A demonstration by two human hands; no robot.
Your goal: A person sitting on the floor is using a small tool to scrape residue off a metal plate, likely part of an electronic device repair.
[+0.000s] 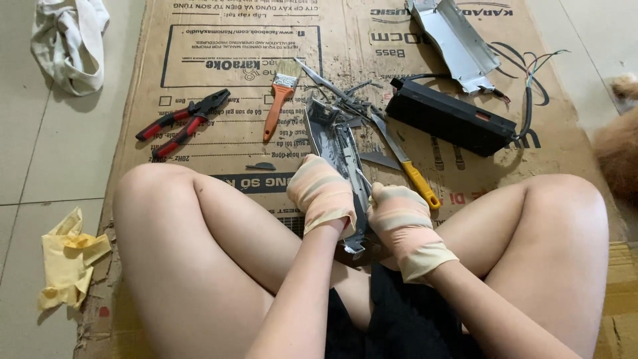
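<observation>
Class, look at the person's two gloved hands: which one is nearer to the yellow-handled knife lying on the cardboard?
The right hand. It sits just beside the yellow-handled knife, almost at its handle end. The left hand is farther off, across the long metal part both hands grip.

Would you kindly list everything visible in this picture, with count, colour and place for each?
metal chassis piece: one, grey, upright between both hands, centre
pliers: one, red and black handles, left on the cardboard
paintbrush: one, orange handle, pale bristles, above the chassis
knife: one, yellow handle, right of the chassis
black box: one, long, with wires, upper right
metal cover: one, grey, top right
metal scraps: several, grey, around the chassis top
cardboard sheet: one, brown, printed, under everything
white cloth: one, top left on the floor
yellow cloth: one, lower left floor
furry animal: one, tan, right edge, partly seen
left hand: gloved, gripping the chassis
right hand: gloved, gripping the chassis
legs: two, bare, crossed
</observation>
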